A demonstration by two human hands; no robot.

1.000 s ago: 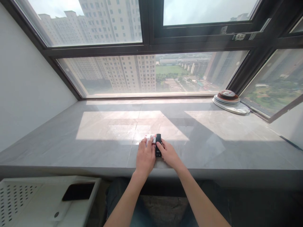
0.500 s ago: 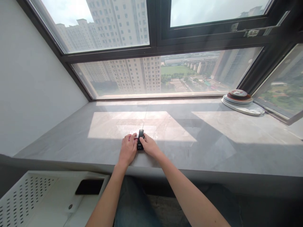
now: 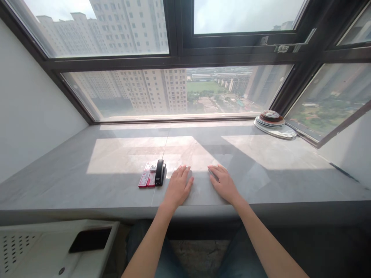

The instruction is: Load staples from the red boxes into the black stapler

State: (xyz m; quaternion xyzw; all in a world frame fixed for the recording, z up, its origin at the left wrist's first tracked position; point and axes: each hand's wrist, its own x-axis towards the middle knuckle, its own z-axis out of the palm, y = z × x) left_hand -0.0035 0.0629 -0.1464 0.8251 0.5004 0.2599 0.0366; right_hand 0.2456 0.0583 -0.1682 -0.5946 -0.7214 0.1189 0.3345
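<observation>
On the grey windowsill counter [image 3: 197,193] lies my left hand [image 3: 179,186], palm down with its fingers stretched out and nothing in it. To its right, a gap away, my right hand [image 3: 223,183] rests the same way, fingers extended and holding nothing. A black stapler [image 3: 159,172] stands just left of my left hand, apart from it. Several small red-and-white boxes [image 3: 144,180] lie flat against the stapler's left side; they look like staple boxes, but the print is too small to read.
Stacked plates [image 3: 271,120] sit in the far right corner by the window [image 3: 174,94]. A thin dark stick-like thing [image 3: 344,172] lies at the right wall. Below the counter's front edge, at lower left, a black phone-like slab [image 3: 90,239] rests on a white perforated surface [image 3: 37,251].
Both hands have let go of the stapler and moved right, now lying apart on the counter. The stapler stands beside the red boxes. The camera view has turned slightly right.
</observation>
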